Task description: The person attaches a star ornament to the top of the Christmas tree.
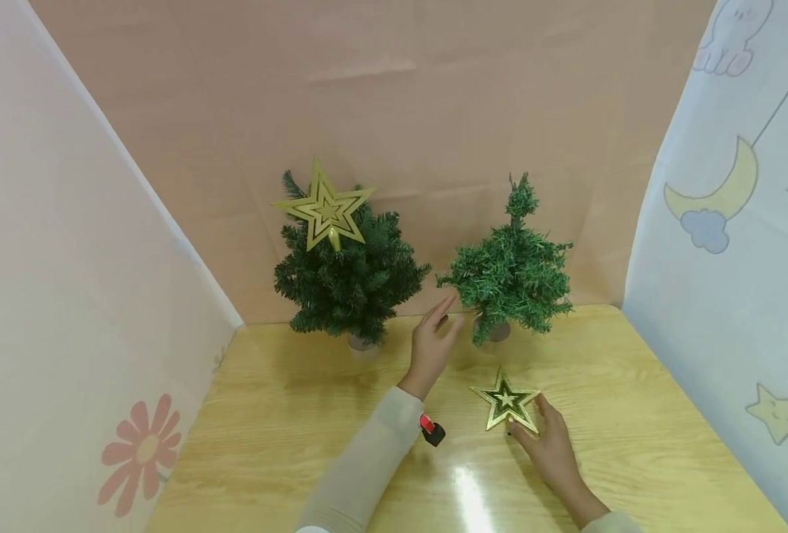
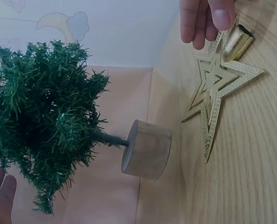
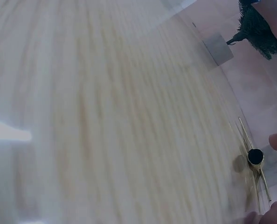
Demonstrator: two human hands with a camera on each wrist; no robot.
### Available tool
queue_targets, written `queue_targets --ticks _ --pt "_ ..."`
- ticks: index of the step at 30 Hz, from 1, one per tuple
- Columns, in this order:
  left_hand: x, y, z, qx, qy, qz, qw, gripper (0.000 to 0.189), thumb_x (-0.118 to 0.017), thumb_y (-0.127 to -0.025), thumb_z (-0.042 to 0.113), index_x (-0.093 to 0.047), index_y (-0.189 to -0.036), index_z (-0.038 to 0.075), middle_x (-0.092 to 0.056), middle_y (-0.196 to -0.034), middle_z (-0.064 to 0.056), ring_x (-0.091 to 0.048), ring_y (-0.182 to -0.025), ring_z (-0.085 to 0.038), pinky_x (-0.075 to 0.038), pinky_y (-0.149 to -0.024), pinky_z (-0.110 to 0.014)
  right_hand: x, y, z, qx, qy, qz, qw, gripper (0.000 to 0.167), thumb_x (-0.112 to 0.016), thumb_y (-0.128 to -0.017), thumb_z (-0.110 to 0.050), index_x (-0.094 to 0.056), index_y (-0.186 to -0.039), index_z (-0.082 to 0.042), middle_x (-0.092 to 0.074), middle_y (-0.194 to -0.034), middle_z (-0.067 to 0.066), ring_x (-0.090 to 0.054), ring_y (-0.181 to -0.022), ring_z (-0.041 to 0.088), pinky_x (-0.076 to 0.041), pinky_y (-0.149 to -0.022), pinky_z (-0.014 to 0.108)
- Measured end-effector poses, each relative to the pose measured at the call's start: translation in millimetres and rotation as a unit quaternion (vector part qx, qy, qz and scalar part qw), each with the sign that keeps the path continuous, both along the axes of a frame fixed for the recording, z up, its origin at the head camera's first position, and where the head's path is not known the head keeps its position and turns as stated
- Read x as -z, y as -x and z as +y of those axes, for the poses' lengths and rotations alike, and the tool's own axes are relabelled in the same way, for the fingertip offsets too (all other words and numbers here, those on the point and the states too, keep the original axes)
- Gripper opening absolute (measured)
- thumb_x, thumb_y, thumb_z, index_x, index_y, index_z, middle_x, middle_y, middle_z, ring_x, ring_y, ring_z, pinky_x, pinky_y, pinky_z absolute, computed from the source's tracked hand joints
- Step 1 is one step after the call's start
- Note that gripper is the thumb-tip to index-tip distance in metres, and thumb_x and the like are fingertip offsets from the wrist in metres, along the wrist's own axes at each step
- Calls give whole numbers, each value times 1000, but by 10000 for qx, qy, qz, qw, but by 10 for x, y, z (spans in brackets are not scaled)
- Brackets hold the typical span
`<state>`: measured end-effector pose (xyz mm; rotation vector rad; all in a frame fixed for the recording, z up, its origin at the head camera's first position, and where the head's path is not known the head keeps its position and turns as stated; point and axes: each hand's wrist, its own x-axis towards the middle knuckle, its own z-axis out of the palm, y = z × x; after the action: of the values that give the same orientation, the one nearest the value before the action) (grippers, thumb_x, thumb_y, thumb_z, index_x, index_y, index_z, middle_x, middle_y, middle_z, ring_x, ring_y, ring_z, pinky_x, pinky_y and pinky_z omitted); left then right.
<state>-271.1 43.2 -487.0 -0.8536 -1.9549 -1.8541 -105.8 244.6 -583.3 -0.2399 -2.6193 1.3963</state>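
Gold star (image 1: 506, 400) is at the surface of the table (image 1: 634, 422), on the near side of the right tree (image 1: 514, 277); full contact could not be confirmed. Right hand (image 1: 550, 448): unclenched, thumb and fingers parted around the star's right side, touch uncertain. Left hand (image 1: 430, 344): released, fingers extended beside the right tree's left branches. Handling, as judged: light, stiff, probably plastic; glossy faces may slip, slim points may snap. Best hold: the socket (image 2: 238, 43) at the near side. Limits: far wall (image 1: 427, 111) just behind the right tree; room for moving lies right and near.
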Motion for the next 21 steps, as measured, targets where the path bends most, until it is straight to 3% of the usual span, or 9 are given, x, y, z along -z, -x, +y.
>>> queue_targets --ticks 4,6,11,13,18,21 --pt "46 -1 90 106 64 -77 9999 54 -63 -96 18 -45 -147 13 -46 -146 -2 -43 -134 -22 -45 -105 -40 36 -21 -2 47 27 83 10000 96 -69 -91 -39 -11 -153 6 -21 -151 30 -24 -134 51 -27 -100 75" --pt "-6 -34 119 50 68 -116 9999 56 -63 -97 17 -42 -148 10 -45 -146 -7 -42 -134 -27 -44 -104 -46 43 -21 -2 38 39 164 9999 94 -69 -91 -38 -13 -152 6 -22 -150 30 -24 -134 50 -27 -99 76" --pt "-95 27 114 -174 110 -87 9998 58 -63 -97 19 -40 -149 17 -43 -146 -10 -42 -134 -19 -44 -105 -42 46 7 -14 102 61 251 9996 92 -70 -91 -37 -16 -153 4 -24 -150 29 -26 -134 49 -28 -100 75" --pt "-77 92 106 -197 75 -22 9998 57 -64 -96 23 -42 -148 18 -45 -145 -8 -43 -133 -14 -45 -105 -39 56 14 -17 134 98 275 9995 92 -71 -90 -37 -17 -153 4 -25 -150 28 -27 -134 49 -28 -100 75" --pt "-133 98 122 -82 -222 62 9997 52 -65 -95 16 -46 -143 7 -50 -138 -17 -48 -128 -29 -44 -103 -50 96 11 -3 193 136 401 9989 90 -71 -90 -36 -19 -152 4 -26 -151 26 -27 -134 49 -27 -100 75" --pt "-180 39 139 -2 -351 119 9993 48 -64 -95 10 -48 -139 1 -52 -133 -22 -50 -123 -37 -44 -101 -56 118 8 5 256 149 421 9987 90 -71 -90 -36 -20 -152 3 -27 -151 25 -27 -135 48 -27 -101 74"
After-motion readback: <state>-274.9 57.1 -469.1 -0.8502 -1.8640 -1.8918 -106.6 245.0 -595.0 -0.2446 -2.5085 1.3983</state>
